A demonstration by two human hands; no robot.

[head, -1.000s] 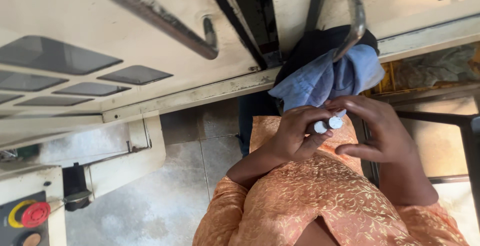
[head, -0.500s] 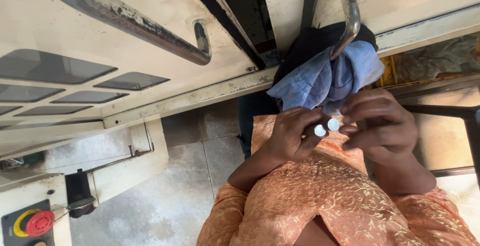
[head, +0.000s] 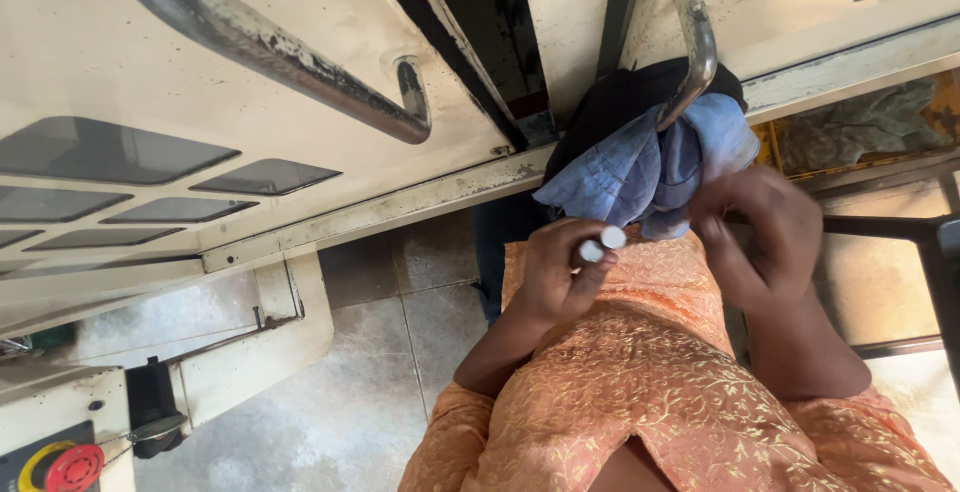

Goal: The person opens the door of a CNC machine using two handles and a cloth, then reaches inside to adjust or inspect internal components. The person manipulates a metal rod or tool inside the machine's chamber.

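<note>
My left hand [head: 555, 277] is closed around two small white cylinders [head: 601, 245], whose round ends stick up between thumb and fingers. My right hand [head: 760, 237] is blurred, a short way to the right of them, with its fingers loosely apart and nothing visible in it. Just above both hands hangs a crumpled blue cloth [head: 640, 167] with a dark cloth [head: 620, 102] behind it, both draped on a curved metal handle [head: 698, 47]. My orange patterned garment [head: 640, 402] fills the lower frame.
A cream machine panel [head: 120, 72] with a long worn grab bar [head: 260, 47] and dark slots spans the left. A red round button on yellow [head: 72, 467] sits at the bottom left. Grey floor tiles [head: 380, 372] lie below. A black metal frame [head: 940, 252] stands at right.
My right hand has let go of the white cylinders and pulled away to the right. The cylinders have shifted slightly left and stay in my left hand.
</note>
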